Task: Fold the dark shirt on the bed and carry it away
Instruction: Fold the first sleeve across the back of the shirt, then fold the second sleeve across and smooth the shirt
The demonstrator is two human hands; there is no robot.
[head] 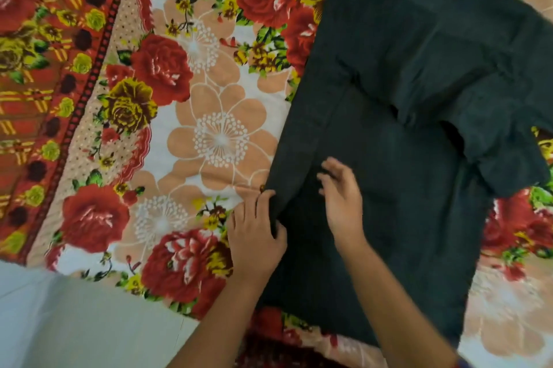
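Near the bed's edge, the dark shirt's folded flap is pinched by the left hand; the right hand is held open, flat above it.

Head view, looking down. Dark shirt lies spread on the bed, which is covered with a floral sheet: red and yellow roses, peach blossoms on white, red patterned border at left. One sleeve is folded in across the shirt body at right, its cuff end pointing toward the near right. Left edge of shirt is turned over in a long fold. Left hand rests at that edge, fingers curled over the cloth, thumb pressing the fold. Right hand sits flat on the fabric just beside it, fingers spread and slightly blurred. Pale floor shows at lower left, beyond the bed edge.
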